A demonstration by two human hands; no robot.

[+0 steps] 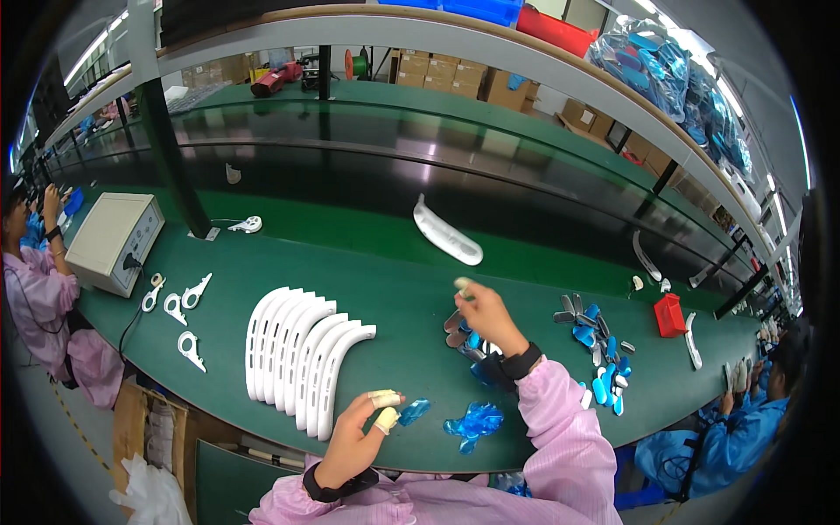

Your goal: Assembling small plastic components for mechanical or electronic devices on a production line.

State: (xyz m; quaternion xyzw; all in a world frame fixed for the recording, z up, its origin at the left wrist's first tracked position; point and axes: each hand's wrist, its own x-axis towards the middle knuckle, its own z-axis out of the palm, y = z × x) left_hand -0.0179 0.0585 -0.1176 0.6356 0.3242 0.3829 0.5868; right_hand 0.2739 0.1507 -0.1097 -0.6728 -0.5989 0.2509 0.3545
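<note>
My left hand (354,437) is near the table's front edge, with pale finger cots on thumb and forefinger. Its two fingertips close on a small piece of blue film (414,411). A crumpled bunch of blue film (475,425) lies to the right of it. My right hand (493,319) is held over a pile of dark and blue oval pieces (470,343), thumb and forefinger bent together; whatever is between them cannot be made out. Beyond it is a long white curved shell (446,234). Left of centre, several white curved handle-shaped shells (302,350) stand nested in a row.
A second pile of blue and grey ovals (604,354) lies right, before a red bin (669,315). At left are white ring-ended parts (191,350) and a beige box (115,241). A dark conveyor (350,188) runs behind a green post (171,157). Co-workers sit on both sides.
</note>
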